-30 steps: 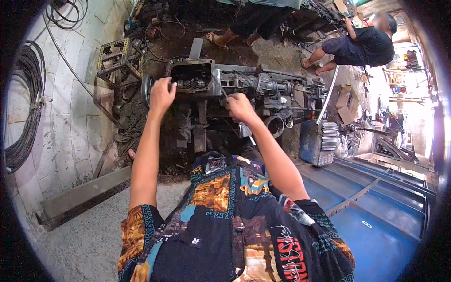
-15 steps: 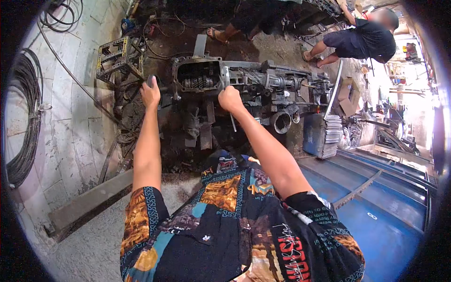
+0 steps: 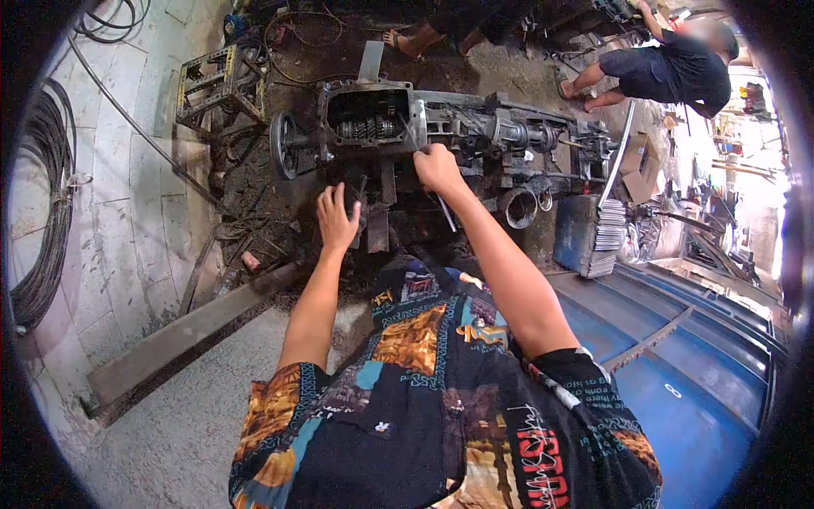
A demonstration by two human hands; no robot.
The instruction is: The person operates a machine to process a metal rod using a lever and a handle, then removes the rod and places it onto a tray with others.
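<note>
An opened gearbox housing (image 3: 417, 119) lies in front of me, with toothed gears (image 3: 367, 129) showing inside. My right hand (image 3: 438, 169) is closed at the housing's lower right edge, around a thin metal rod (image 3: 447, 215) whose end shows below the fist. My left hand (image 3: 337, 217) has its fingers apart below the housing and holds nothing. To the left of the housing stands a round wheel-like disc (image 3: 278, 146), apart from my left hand. A long shaft assembly (image 3: 513, 133) extends right from the housing.
A yellow and grey metal frame (image 3: 206, 112) stands at the upper left. Coiled cable (image 3: 58, 212) hangs on the left wall. A person (image 3: 678, 68) in dark clothes is at the upper right; another person's leg (image 3: 421, 41) shows at the top. Blue metal panels (image 3: 678, 382) lie lower right.
My left hand has left the disc beside the housing and moved down and right, its fingers now spread. My right hand stays closed at the housing edge. The view has shifted slightly.
</note>
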